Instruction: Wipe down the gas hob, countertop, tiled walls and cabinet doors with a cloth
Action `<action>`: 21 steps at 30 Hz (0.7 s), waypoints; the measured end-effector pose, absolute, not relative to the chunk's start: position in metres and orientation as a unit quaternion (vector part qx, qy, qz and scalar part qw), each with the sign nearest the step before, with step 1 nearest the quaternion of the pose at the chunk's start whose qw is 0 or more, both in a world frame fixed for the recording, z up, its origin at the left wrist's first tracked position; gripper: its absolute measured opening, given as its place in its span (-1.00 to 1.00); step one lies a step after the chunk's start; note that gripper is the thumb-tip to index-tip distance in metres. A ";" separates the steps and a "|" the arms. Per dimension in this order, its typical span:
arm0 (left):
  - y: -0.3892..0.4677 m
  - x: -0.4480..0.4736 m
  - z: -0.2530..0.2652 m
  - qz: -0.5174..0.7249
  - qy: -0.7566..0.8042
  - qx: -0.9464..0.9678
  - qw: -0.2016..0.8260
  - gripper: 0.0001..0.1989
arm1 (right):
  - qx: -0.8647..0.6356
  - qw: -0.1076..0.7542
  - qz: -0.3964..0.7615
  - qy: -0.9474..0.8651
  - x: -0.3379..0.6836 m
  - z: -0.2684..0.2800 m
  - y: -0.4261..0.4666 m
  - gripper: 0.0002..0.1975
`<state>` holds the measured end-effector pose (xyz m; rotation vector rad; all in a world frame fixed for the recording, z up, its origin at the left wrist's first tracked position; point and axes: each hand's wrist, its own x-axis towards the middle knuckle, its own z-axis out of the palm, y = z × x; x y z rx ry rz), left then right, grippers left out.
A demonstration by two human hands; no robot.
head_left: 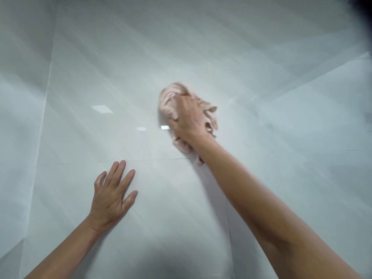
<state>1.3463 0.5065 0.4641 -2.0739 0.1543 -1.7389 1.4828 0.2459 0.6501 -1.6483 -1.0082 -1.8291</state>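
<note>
A crumpled pale pink cloth (pixel 171 101) is pressed against the glossy tiled wall (pixel 139 89), near the middle of the view. My right hand (pixel 188 118) lies over the cloth and grips it, its fingers blurred and partly lost in the folds. Lower down on the left, my left hand (pixel 112 195) rests on the same wall with its fingers spread, holding nothing. Its fingertips reach close to a thin horizontal tile joint.
A vertical corner (pixel 43 112) joins another wall on the left. A dark blurred shape (pixel 364 13) fills the top right corner. Small bright light reflections show on the tiles, and shadows of my arms fall across the lower part.
</note>
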 end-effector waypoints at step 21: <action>0.494 1.349 0.466 -0.648 0.039 -0.754 0.099 -0.40 | -0.589 0.520 -0.616 0.060 1.654 0.583 -0.065 -0.39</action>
